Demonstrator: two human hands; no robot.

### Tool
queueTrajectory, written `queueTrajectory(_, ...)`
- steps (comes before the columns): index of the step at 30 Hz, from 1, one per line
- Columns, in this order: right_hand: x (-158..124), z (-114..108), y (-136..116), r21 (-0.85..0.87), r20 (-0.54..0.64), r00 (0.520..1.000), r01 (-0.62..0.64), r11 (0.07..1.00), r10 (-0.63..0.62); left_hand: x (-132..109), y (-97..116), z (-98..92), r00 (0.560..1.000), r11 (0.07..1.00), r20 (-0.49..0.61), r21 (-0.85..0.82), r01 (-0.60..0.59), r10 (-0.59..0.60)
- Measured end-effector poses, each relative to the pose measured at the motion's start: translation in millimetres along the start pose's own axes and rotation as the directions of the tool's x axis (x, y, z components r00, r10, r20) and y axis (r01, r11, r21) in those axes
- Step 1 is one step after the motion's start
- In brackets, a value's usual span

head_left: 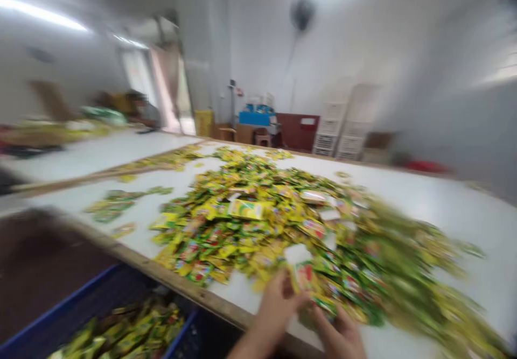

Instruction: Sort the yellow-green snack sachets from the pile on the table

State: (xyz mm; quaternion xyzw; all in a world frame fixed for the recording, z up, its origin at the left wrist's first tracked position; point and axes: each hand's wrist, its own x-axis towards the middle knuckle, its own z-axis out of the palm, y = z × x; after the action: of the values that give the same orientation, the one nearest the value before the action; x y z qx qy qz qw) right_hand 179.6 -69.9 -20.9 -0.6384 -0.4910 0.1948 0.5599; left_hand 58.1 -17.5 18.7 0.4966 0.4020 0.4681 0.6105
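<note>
At the near edge of the white worktop [452, 230], two bare hands meet at the rim of a heaped pile of yellow and green sachets [246, 230]. One sachet with a white end [302, 273] rises from the pile, its long axis pointing away from the person toward the far side. The left hand [278, 306] is the nearer, with the sachet just beyond and to its right. Its grip looks closed on the sachet's lower part, though blur softens the contact. The right hand [343, 337] sits just to the right, its fingers [327, 321] curled and close to the same sachet; whether that grip is on it or merely beside it, I cannot tell.

By count: two hands, one raised sachet, and one main pile holding far too many sachets to number. To the left lies one small separate scatter of sachets [109, 206]. Below the near edge, on the left, is one blue crate [81, 300] holding more sachets. Far left, one co-worker [139, 108] sits at a second worktop [92, 154], beyond two stacks of white crates [347, 122] on the right.
</note>
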Motion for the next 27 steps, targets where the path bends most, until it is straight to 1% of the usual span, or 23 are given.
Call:
queueTrajectory(1, 1.7, -9.5, 4.4, 0.150, 0.048, 0.996, -0.086, 0.985, 0.080, -0.3, -3.1, 0.2, 0.999, 0.999, 0.037, -0.032, 0.011, -0.010)
queueTrajectory(2, 5.1, -18.8, 7.0, 0.252, 0.063, 0.988, -0.155, 0.955, 0.144, 0.7, -6.4, -1.1, 0.998, 0.998, 0.054, -0.052, 0.022, -0.019)
queueTrajectory(3, 9.6, -27.6, 7.3, 0.299, 0.051, 0.981, -0.194, 0.935, 0.187, 2.4, -9.5, -3.3, 0.996, 0.998, 0.082, -0.057, 0.041, -0.037)
queueTrajectory(4, 14.7, -35.4, 5.2, 0.334, 0.044, 0.976, -0.215, 0.918, 0.213, 4.3, -12.2, -5.8, 0.993, 0.998, 0.113, -0.024, 0.050, -0.047)
queueTrajectory(5, 19.7, -41.9, 0.9, 0.340, 0.027, 0.978, -0.203, 0.918, 0.206, 5.7, -14.2, -7.9, 0.989, 0.998, 0.142, 0.042, 0.046, -0.051)
queueTrajectory(6, 24.3, -46.9, -4.9, 0.329, 0.013, 0.985, -0.165, 0.930, 0.170, 6.1, -15.5, -9.1, 0.983, 0.993, 0.176, 0.110, 0.037, -0.056)
queueTrajectory(7, 28.3, -50.0, -11.5, 0.306, 0.007, 0.994, -0.104, 0.946, 0.106, 5.5, -16.1, -9.3, 0.977, 0.985, 0.203, 0.173, 0.021, -0.057)
queueTrajectory(9, 33.6, -52.0, -23.5, 0.210, 0.004, 0.997, 0.070, 0.975, -0.072, 2.2, -15.9, -7.3, 0.971, 0.971, 0.231, 0.241, -0.001, -0.056)
queueTrajectory(11, 35.6, -50.9, -30.6, 0.071, 0.056, 0.971, 0.228, 0.971, -0.233, -1.2, -15.3, -4.9, 0.974, 0.969, 0.220, 0.248, -0.010, -0.046)
queueTrajectory(13, 35.7, -50.5, -33.3, -0.050, 0.163, 0.940, 0.312, 0.949, -0.301, -2.8, -15.8, -4.7, 0.976, 0.968, 0.214, 0.250, -0.025, -0.030)
queueTrajectory(14, 35.7, -51.3, -34.3, -0.109, 0.231, 0.925, 0.333, 0.937, -0.302, -2.9, -16.6, -5.5, 0.976, 0.966, 0.219, 0.257, -0.037, -0.021)
queueTrajectory(16, 36.9, -54.6, -38.6, -0.241, 0.366, 0.895, 0.357, 0.902, -0.256, -2.8, -18.5, -7.8, 0.973, 0.958, 0.231, 0.278, -0.065, -0.001)
queueTrajectory(19, 41.2, -60.6, -52.7, -0.415, 0.515, 0.842, 0.411, 0.811, -0.163, -3.3, -20.5, -9.7, 0.961, 0.944, 0.276, 0.314, -0.102, 0.013)
queueTrajectory(21, 43.7, -63.1, -63.8, -0.425, 0.602, 0.785, 0.471, 0.773, -0.147, -4.2, -20.8, -10.2, 0.949, 0.948, 0.315, 0.296, -0.114, 0.016)
queueTrajectory(22, 44.4, -63.6, -68.3, -0.401, 0.637, 0.755, 0.500, 0.768, -0.159, -4.6, -20.9, -10.6, 0.943, 0.958, 0.331, 0.265, -0.111, 0.017)
queueTrajectory(23, 45.0, -63.4, -71.3, -0.375, 0.654, 0.737, 0.512, 0.773, -0.172, -4.8, -21.1, -11.3, 0.938, 0.969, 0.347, 0.224, -0.099, 0.016)
queueTrajectory(24, 45.4, -62.6, -72.6, -0.356, 0.652, 0.736, 0.508, 0.785, -0.180, -4.8, -21.5, -12.3, 0.930, 0.980, 0.367, 0.183, -0.084, 0.011)
queueTrajectory(26, 46.7, -59.0, -69.8, -0.351, 0.606, 0.775, 0.462, 0.814, -0.179, -4.1, -23.1, -15.2, 0.909, 0.989, 0.416, 0.136, -0.055, -0.006)
queueTrajectory(27, 47.7, -56.5, -66.1, -0.351, 0.581, 0.794, 0.445, 0.824, -0.181, -3.4, -24.2, -16.7, 0.903, 0.989, 0.429, 0.139, -0.051, -0.014)
